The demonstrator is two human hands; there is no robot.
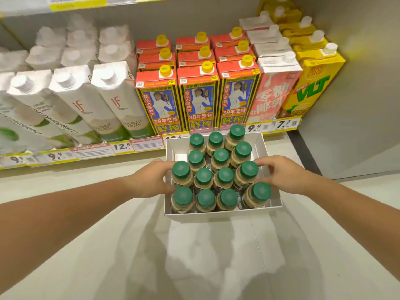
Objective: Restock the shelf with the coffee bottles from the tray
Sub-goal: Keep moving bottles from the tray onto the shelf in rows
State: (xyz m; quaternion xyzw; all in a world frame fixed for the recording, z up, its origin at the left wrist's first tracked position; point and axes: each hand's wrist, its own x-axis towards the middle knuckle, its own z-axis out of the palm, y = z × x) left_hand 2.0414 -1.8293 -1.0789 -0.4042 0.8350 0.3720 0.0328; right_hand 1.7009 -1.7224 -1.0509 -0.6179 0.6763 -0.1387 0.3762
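A white cardboard tray (271, 176) sits low in front of the shelf and holds several coffee bottles with green caps and cream labels. My left hand (149, 180) reaches in from the left, its fingers wrapped around the bottle (181, 173) at the tray's left edge. My right hand (281, 176) comes in from the right, and its fingers curl around the bottle (249, 171) at the right edge. Both bottles stand upright among the others in the tray.
The shelf (129, 148) behind the tray carries white coconut water cartons (116, 100), red and yellow cartons (200, 98), a pink carton (272, 89) and a yellow VLT carton (313, 89). Price tags line the shelf's front edge. A grey wall stands at the right.
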